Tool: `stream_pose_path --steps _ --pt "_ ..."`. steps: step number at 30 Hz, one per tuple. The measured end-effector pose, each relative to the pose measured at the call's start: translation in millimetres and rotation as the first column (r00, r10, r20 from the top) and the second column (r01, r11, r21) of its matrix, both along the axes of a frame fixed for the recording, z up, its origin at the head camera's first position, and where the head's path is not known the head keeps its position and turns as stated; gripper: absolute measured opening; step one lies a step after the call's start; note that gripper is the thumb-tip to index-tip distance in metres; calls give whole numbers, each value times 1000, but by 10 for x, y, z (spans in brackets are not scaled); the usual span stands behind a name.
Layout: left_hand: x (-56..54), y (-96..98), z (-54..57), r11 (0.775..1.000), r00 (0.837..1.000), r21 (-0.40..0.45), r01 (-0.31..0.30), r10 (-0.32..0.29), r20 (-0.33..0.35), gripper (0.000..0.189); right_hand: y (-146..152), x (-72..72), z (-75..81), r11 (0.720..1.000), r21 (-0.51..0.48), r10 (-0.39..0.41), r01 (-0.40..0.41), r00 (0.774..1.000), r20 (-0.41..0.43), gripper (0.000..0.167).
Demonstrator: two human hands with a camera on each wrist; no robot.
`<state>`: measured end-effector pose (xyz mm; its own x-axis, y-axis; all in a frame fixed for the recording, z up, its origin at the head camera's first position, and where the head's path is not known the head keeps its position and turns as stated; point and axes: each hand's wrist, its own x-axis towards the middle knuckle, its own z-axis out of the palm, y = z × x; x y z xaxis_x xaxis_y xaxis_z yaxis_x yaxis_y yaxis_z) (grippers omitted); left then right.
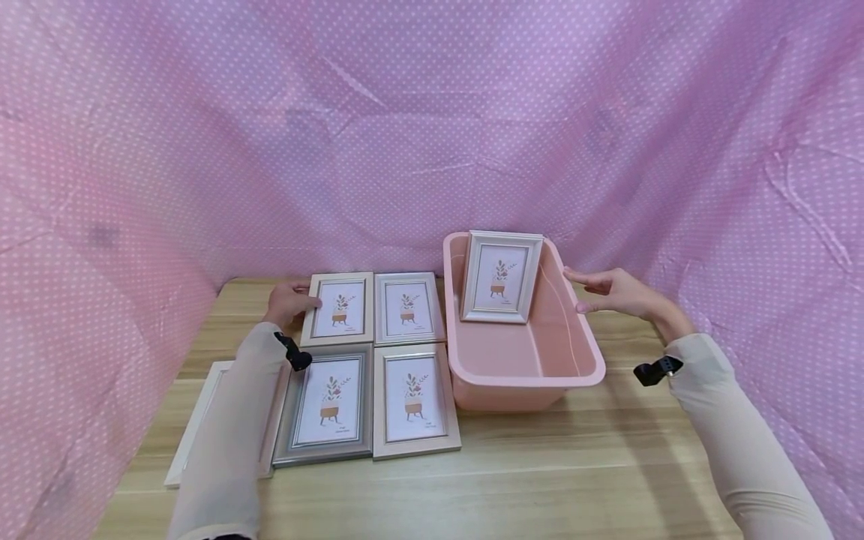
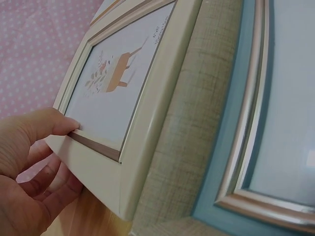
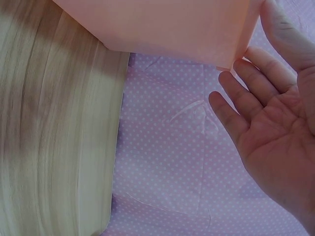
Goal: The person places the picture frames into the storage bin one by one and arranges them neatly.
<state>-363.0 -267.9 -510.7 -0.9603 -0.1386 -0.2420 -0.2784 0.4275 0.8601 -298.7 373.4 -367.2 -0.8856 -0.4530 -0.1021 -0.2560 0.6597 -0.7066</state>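
My left hand (image 1: 289, 301) pinches the left edge of a cream picture frame (image 1: 340, 309), thumb on its face and fingers below the edge in the left wrist view. This frame lies at the far left of a two-by-two block, showing a potted-plant print. My right hand (image 1: 617, 292) is at the right side of a pink plastic bin (image 1: 526, 381), thumb and fingers extended along its wall. In the right wrist view its palm (image 3: 275, 128) is spread, fingertips right at the bin's corner. Inside the bin, a white picture frame (image 1: 502, 311) stands tilted against the far wall.
A silver-white frame (image 1: 406, 337), a grey frame (image 1: 329, 454) and a beige frame (image 1: 415, 448) complete the block, left of the bin. Another white frame (image 1: 216, 375) lies partly hidden under my left forearm. Polka-dot cloth (image 1: 418, 150) hangs around the wooden table (image 1: 540, 480).
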Motion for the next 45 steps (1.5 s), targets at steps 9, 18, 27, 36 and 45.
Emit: stream_pose_path --steps 9,18,27,36,45 --pt "22 19 29 999 999 8 -42 42 30 64 -15 9 2 1000 -3 -9 9 1000 4 71" --pt "-13 48 85 998 998 32 -51 50 40 70 -27 28 14 1000 1 -15 15 1000 3 71" --pt "0 -56 216 992 992 102 76 -85 96 77 -21 26 16 1000 0 -15 15 1000 5 72" --pt "-12 -151 369 972 966 171 162 -192 172 76 -24 28 32 1000 6 -19 19 1000 -1 71" --pt "-32 -184 429 958 950 176 225 -256 178 78 -47 44 59 1000 11 -14 14 1000 -4 70"
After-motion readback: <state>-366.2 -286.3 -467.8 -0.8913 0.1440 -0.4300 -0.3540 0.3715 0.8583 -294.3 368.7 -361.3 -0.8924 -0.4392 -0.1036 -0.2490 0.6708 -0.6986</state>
